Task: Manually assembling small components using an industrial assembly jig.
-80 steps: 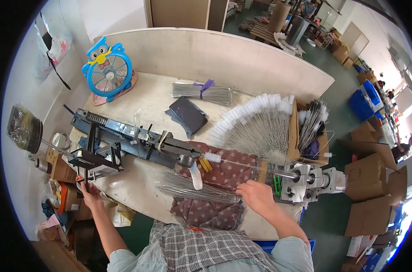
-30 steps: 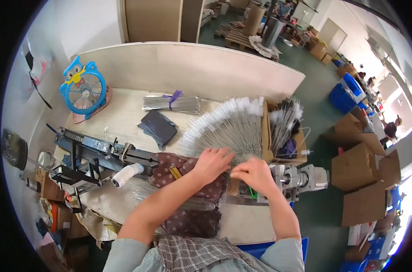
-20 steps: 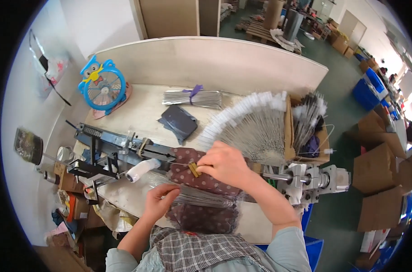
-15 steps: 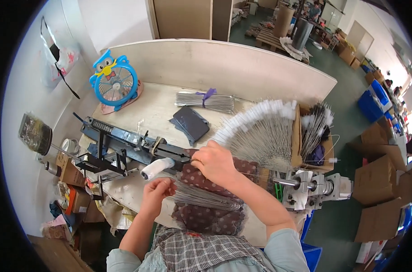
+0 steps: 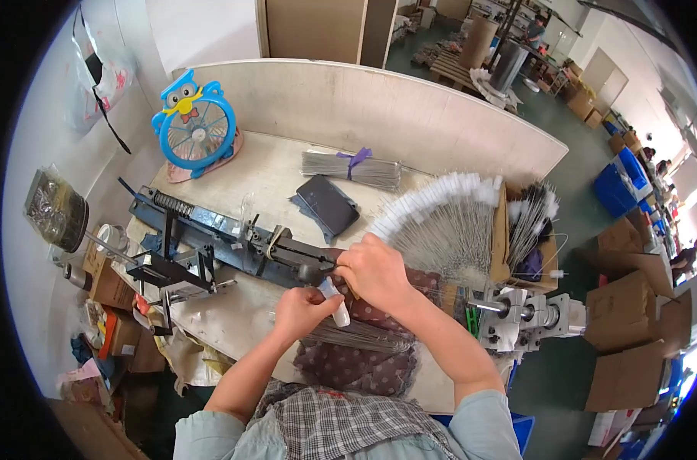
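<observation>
My left hand is closed on a white-wrapped handle at the near end of the bench machine, a long dark metal frame with a spring. Beside it, my right hand has its fingers pinched together at the machine's right tip; what they hold is hidden. Below both hands, a bundle of thin metal wires lies on a brown polka-dot cloth. Right of my right hand, many white-tipped wire brushes are fanned out on the table.
A cardboard box of brushes stands right, behind a metal spindle unit. At the back lie a tied wire bundle and a dark phone-like slab. A blue fan stands left of them.
The white handle has swung right and toward me, and my left hand has moved right and closed on it. My right hand stays at the machine's tip, slightly shifted right.
</observation>
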Demonstrator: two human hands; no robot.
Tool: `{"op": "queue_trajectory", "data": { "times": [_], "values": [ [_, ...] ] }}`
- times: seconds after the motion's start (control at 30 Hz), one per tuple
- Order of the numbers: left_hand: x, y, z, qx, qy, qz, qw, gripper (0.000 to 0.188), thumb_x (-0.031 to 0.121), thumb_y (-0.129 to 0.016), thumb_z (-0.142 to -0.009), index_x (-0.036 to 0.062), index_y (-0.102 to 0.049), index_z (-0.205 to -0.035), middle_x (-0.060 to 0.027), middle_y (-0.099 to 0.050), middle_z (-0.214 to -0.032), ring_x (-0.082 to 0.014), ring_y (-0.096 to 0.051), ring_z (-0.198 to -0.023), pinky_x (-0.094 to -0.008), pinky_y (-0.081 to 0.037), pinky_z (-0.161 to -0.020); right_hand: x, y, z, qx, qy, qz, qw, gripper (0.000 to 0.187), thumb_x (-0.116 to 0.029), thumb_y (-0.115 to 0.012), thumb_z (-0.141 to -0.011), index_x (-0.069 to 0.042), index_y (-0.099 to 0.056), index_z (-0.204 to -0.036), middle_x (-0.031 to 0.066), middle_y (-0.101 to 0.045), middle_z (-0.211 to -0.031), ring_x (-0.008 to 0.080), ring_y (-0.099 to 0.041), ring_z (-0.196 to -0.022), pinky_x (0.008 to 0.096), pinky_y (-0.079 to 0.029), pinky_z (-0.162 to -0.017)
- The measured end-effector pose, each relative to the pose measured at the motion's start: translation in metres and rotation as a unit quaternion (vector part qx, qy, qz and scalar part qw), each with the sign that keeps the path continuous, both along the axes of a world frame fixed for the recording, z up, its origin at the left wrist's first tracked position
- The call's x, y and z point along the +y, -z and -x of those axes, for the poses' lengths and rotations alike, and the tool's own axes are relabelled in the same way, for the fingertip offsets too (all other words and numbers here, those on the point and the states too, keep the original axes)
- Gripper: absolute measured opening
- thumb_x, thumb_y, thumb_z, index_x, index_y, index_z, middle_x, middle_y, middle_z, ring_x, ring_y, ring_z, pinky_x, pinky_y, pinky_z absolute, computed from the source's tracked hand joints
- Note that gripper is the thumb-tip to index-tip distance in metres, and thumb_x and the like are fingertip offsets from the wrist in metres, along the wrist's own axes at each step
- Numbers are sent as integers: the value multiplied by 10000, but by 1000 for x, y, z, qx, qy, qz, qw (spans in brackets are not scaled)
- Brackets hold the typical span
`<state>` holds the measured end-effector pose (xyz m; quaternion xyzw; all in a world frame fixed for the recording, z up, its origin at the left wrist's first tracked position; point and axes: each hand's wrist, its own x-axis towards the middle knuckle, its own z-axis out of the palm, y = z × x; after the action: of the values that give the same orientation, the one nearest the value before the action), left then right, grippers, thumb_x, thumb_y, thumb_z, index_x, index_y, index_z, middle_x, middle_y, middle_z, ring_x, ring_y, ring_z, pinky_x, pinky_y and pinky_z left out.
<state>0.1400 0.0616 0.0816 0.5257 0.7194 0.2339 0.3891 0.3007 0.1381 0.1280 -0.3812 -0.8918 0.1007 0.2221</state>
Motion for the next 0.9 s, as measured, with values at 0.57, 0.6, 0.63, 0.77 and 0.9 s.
{"op": "queue_trajectory", "data": {
  "times": [0.57, 0.6, 0.63, 0.77, 0.9],
  "values": [
    [-2, 41, 5, 28, 70, -20, 997, 332, 205, -708, -755, -38, -573, -938, -156, -632, -852, -193, -628, -734, -312, -498, -640, -28, 67, -22, 42, 65, 91, 993, 220, -274, -655, -782, -97, -655, -913, 77, -603, -837, 283, -620, -765, 377, -500, -629],
    [-9, 48, 21, 36, 46, -20, 998, 332, 205, -708, -755, -38, -573, -938, -156, -632, -852, -193, -628, -734, -312, -498, -640, -31, 60, -24, 0, 44, 116, 992, 221, -277, -664, -772, -104, -660, -909, 70, -603, -826, 276, -620, -757, 370, -499, -630],
    [-14, 47, 30, -142, -51, -70, 986, 354, 231, -695, -787, -24, -558, -990, -147, -623, -898, -195, -630, -761, -308, -506, -654, -34, 57, -29, 20, 41, 102, 994, 217, -277, -673, -763, -98, -662, -884, 65, -601, -807, 269, -618, -740, 362, -495, -622],
    [-49, 55, 109, -430, -346, -66, 831, 315, 316, -658, -843, 63, -564, -1005, -36, -599, -870, -121, -586, -739, -283, -488, -684, -37, 45, -42, 45, 12, 104, 993, 209, -278, -698, -737, -88, -667, -818, 58, -592, -756, 253, -609, -695, 351, -484, -601],
    [-73, 58, 150, -528, -424, -52, 734, 275, 359, -646, -840, 98, -615, -918, 20, -600, -784, -111, -563, -705, -268, -455, -665, -41, 40, -33, 40, 9, 103, 994, 215, -277, -707, -728, -80, -665, -804, 62, -589, -750, 255, -605, -690, 352, -480, -591]
  ]
}}
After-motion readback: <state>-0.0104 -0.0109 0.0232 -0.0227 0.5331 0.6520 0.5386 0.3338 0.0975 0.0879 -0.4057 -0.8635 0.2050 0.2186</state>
